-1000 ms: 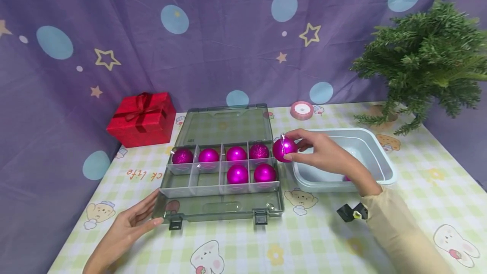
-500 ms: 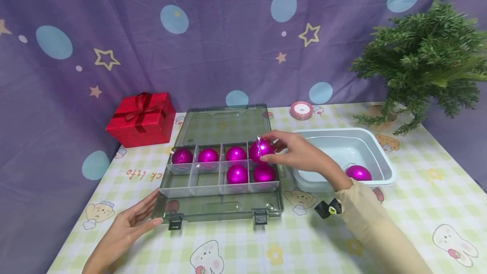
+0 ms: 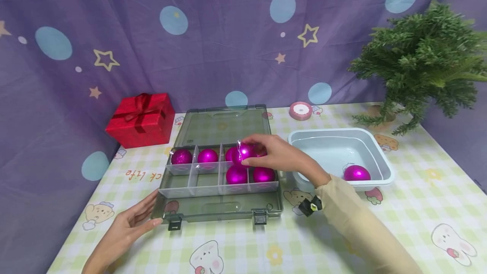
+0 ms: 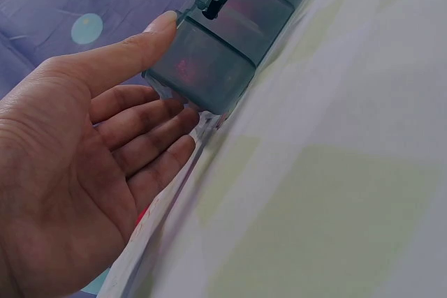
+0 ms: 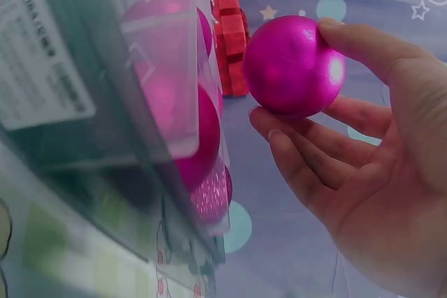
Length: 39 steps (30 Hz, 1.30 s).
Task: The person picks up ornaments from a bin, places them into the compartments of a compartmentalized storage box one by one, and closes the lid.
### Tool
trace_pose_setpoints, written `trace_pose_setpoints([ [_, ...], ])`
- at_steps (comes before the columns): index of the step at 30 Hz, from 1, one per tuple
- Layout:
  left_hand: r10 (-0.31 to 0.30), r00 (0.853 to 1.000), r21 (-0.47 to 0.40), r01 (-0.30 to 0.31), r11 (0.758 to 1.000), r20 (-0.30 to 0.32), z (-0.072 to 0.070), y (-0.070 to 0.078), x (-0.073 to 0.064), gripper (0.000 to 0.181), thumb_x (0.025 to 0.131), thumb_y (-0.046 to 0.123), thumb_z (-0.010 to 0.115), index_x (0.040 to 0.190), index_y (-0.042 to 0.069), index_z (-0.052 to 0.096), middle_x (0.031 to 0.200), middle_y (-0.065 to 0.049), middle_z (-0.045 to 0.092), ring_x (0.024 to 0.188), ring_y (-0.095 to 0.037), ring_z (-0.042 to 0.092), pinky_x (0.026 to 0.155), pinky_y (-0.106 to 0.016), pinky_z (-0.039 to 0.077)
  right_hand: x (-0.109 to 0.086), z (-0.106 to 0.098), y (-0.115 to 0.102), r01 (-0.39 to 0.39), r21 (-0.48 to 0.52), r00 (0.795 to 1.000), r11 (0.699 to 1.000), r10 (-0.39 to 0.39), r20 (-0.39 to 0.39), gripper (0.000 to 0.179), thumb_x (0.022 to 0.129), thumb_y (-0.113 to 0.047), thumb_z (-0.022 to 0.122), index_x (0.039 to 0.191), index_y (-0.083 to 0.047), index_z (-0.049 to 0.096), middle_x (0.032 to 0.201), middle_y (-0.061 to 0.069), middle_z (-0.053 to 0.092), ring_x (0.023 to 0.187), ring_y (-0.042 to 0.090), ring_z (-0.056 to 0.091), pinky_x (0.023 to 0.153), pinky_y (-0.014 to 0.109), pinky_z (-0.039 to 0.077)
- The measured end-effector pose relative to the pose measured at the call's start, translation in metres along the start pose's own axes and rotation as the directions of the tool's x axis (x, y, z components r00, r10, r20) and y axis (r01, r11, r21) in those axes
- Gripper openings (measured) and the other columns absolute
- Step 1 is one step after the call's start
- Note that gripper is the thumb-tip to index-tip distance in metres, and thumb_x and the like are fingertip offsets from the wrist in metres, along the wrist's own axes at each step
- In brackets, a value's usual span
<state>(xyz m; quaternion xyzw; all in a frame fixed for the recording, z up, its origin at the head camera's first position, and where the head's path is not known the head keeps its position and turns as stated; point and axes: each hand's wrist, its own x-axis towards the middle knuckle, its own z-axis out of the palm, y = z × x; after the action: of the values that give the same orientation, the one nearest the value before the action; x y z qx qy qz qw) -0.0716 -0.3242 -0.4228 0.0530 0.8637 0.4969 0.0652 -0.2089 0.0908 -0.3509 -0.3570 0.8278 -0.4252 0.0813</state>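
The open box [image 3: 218,190] lies left of the tub [image 3: 331,155]. The left hand [image 3: 123,231] touches the box's near left corner, fingers relaxed. The right hand [image 3: 283,153] pinches a pink ball [image 3: 245,151], shifted left from the box's right edge to over its middle; placement appears unfinished.

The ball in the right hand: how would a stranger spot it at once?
Find the open see-through case on the table. Over it, the right hand holds a smooth magenta ball. Unlike the other balls, resting in the case or the pale blue tub, this one is held up by fingers.
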Motion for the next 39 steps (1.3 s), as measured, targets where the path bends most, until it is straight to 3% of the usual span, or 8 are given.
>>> trace_pose_setpoints([
  [10,0.025,1.0,-0.005,-0.025,1.0,0.006,0.001,-0.002,-0.002,0.072,0.101,0.02,0.072,0.159,-0.001,0.036,0.161,-0.021,0.035,0.127,0.016,0.04,0.1,-0.008,0.041,0.023,0.016,-0.007,0.061,-0.03,0.996,0.998,-0.059,0.065,0.051,0.096,-0.027,0.078,0.137,-0.001,0.062,0.121,0.008,0.069,0.101,0.016,0.069,0.086,0.025,0.058],
  [20,0.043,0.999,0.005,-0.043,0.999,0.003,0.001,-0.001,-0.001,0.072,0.1,0.02,0.072,0.159,-0.002,0.036,0.16,-0.021,0.036,0.127,0.015,0.04,0.099,-0.008,0.041,0.04,0.031,-0.013,0.097,-0.091,0.992,0.991,-0.089,0.089,0.057,0.096,-0.034,0.076,0.141,-0.001,0.06,0.13,0.009,0.067,0.116,0.019,0.064,0.098,0.028,0.053],
  [25,0.03,1.0,0.008,-0.03,1.0,0.002,0.002,0.0,-0.002,0.073,0.1,0.021,0.072,0.159,-0.002,0.036,0.161,-0.021,0.036,0.127,0.016,0.04,0.1,-0.008,0.041,0.048,0.039,-0.015,0.116,-0.083,0.988,0.99,-0.106,0.111,0.057,0.096,-0.031,0.077,0.14,0.0,0.06,0.129,0.01,0.067,0.11,0.017,0.064,0.094,0.024,0.054],
  [39,0.035,0.999,0.018,-0.035,0.999,0.002,0.002,0.0,-0.002,0.072,0.101,0.021,0.072,0.159,-0.001,0.035,0.161,-0.02,0.036,0.128,0.016,0.039,0.1,-0.007,0.04,0.057,0.054,-0.025,0.1,-0.097,0.985,0.99,-0.084,0.151,0.057,0.097,-0.03,0.077,0.143,-0.003,0.058,0.134,0.01,0.064,0.107,0.014,0.064,0.09,0.025,0.056],
])
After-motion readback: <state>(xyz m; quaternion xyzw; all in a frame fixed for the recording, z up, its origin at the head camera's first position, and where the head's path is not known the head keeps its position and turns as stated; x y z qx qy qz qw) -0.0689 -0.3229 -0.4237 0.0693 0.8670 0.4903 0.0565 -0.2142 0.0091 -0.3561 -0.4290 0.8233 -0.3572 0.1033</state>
